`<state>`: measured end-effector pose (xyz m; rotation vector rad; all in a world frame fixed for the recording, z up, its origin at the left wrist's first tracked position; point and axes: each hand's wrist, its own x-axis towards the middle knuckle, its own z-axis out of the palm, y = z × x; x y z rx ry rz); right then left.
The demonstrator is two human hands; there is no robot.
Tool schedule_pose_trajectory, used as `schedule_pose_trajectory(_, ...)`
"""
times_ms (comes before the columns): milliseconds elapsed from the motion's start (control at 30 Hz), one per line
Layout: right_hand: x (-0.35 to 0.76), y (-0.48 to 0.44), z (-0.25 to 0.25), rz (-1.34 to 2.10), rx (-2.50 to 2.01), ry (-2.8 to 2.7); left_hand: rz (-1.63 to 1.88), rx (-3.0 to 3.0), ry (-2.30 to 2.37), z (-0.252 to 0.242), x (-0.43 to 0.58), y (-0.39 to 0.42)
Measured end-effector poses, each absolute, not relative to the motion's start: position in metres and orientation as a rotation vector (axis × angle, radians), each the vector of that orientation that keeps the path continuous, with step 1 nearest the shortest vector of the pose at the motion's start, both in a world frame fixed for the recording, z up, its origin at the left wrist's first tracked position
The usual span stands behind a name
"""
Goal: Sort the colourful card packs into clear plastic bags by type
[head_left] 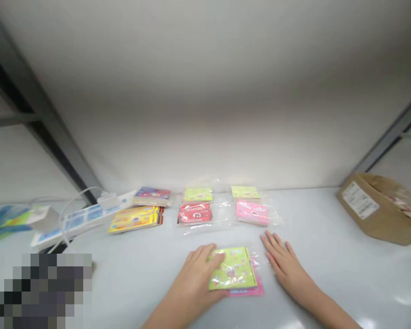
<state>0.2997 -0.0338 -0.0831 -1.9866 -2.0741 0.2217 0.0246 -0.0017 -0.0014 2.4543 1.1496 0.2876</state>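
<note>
My left hand holds a square light-green printed packet by its left side, with the thumb resting on top. Under the packet, a pink piece sticks out at the right and lower edges, and clear plastic shows around them. My right hand lies flat on the table just right of the packet, fingers stretched out and nothing in it. Beyond the hands lie a red card pack and a pink card pack in clear bags, each with a light-green piece behind it.
Yellow packs and a stack of dark blue and red cards lie at the left. Beside them is a white power strip with cables. An opened cardboard box stands at the right. A white wall closes off the back.
</note>
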Motion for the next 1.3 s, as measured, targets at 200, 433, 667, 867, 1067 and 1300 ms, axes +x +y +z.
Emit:
schedule_pose_trajectory(200, 0.283, -0.022, -0.078, 0.245, -1.892, -2.094, 0.261, 2.415, 1.2, 0.005, 0.023, 0.0)
schedule_pose_trajectory(433, 0.283, -0.02, -0.075, 0.376, -1.744, -1.943, 0.282, 2.183, 1.135, 0.019, 0.015, -0.002)
schedule_pose_trajectory(667, 0.277, -0.017, -0.085, 0.537, -1.597, -1.557, 0.316, 2.056, 1.038, 0.017, 0.019, -0.005)
schedule_pose_trajectory(867, 0.274, -0.012, -0.091, 0.534, -1.473, -1.46, 0.413, 2.083, 0.909, 0.005, 0.03, -0.018)
schedule_pose_trajectory(1067, 0.274, -0.019, -0.07, 0.698, -1.459, -1.051, 0.368, 2.102, 0.938, 0.01, 0.031, -0.02)
schedule_pose_trajectory(1300, 0.273, -0.074, -0.055, 0.868, -1.505, -0.699, 0.333, 2.081, 0.966, 0.011, 0.027, -0.02)
